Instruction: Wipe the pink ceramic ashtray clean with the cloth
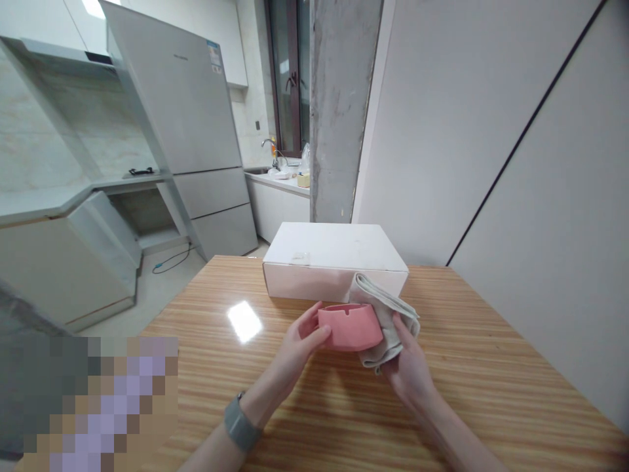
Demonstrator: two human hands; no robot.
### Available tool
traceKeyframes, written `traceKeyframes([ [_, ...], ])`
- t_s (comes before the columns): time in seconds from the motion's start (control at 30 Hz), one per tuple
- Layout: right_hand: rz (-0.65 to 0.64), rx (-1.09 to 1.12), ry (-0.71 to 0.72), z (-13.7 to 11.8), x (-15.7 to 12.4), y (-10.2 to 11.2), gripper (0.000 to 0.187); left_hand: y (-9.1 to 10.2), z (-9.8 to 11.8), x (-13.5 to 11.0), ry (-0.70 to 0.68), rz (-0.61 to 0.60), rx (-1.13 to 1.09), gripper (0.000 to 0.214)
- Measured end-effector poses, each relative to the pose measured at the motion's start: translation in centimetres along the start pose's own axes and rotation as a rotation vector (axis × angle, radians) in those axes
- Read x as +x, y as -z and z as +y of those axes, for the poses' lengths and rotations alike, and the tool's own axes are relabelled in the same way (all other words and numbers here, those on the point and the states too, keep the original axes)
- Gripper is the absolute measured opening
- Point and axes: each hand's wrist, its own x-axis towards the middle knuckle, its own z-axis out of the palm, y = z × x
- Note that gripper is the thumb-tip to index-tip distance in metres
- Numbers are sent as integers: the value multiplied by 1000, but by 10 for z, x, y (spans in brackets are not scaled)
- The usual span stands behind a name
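A pink ashtray (350, 328) with a notch in its rim is held above the wooden table, tilted slightly. My left hand (305, 334) grips its left end, the thumb on the near side and the fingers behind. Pressed against its right side is a folded grey-white cloth (393, 334). My right hand (409, 364) is closed around this cloth from below and the right, with some fingers hidden under it. The inside of the ashtray barely shows.
Behind my hands a white box (339, 246) lies on the wooden table (206, 367). A grey wall column (341, 111) rises past it. Further back are a fridge (181, 111) and a sink counter (280, 190). A blurred-out patch covers the lower left.
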Motion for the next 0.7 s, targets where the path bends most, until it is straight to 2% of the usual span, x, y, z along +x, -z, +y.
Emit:
traceKeyframes([
  [0.13, -45, 39, -39, 0, -2, -2, 32, -2, -5, -4, -98, -31, 54, 81],
  [0.33, -105, 82, -143, 4, -11, -7, 32, -10, -10, -15, -88, -143, -60, 94],
  [0.43, -71, 85, -161, 3, -13, -8, 31, -9, -9, -14, -93, -103, -19, 97],
  [0.7, -36, 14, -96, 5, -13, -5, 31, 0, -6, -4, -99, 93, 122, 98],
])
